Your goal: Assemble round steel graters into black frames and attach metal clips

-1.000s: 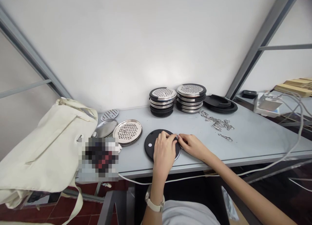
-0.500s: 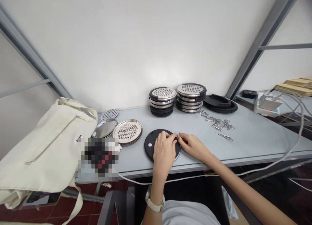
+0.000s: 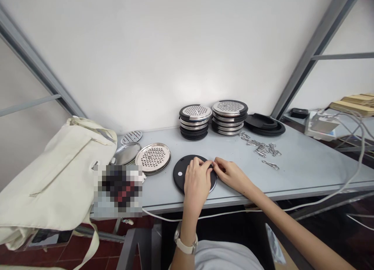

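A black round disc (image 3: 179, 180) with a white dot and a small slot lies near the table's front edge, a silvery rim showing at its lower right. My left hand (image 3: 197, 176) rests over it, fingers bent, with thumb and index finger closed together at the disc's right edge. My right hand (image 3: 229, 173) pinches at that same edge, its fingertips meeting the left ones. Whatever sits between the fingertips is hidden. Round metal grater plates (image 3: 153, 158) lie to the left. Loose wire clips (image 3: 264, 148) are scattered to the right, one single clip (image 3: 270, 165) lying nearer.
Behind the disc stand two stacks of black-rimmed graters, a left stack (image 3: 195, 122) and a right stack (image 3: 229, 117). Black round trays (image 3: 267, 126) lie beside them. A cream bag (image 3: 55, 184) hangs over the left end. A white cable (image 3: 315, 205) runs along the front edge.
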Motion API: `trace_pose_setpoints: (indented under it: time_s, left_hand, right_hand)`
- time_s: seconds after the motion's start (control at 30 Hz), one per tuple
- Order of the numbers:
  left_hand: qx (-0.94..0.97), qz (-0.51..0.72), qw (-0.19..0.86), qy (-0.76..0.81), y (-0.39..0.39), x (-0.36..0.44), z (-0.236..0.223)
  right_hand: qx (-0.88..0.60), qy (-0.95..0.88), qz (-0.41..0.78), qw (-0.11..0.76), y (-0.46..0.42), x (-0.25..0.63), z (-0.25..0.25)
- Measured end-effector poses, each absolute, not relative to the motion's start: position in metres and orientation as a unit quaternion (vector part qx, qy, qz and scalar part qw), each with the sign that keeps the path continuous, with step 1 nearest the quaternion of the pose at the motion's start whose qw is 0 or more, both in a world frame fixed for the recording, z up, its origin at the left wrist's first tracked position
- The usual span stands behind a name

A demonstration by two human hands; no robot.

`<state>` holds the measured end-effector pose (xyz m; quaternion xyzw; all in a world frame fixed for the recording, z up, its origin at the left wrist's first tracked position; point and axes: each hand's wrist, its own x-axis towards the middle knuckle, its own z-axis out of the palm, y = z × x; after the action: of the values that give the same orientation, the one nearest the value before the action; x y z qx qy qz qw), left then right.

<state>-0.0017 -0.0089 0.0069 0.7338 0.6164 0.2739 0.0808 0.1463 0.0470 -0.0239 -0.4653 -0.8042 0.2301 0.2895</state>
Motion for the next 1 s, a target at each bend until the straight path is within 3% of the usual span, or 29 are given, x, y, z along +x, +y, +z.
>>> trace_pose_setpoints:
  time_s: [1.0]
  left_hand:
    - [0.736, 0.272, 0.076, 0.616, -0.0088, -0.0020, 0.0059]
  right_hand:
    - [-0.459, -0.837, 0.194, 0.226, 0.0489, 0.1491, -0.0212]
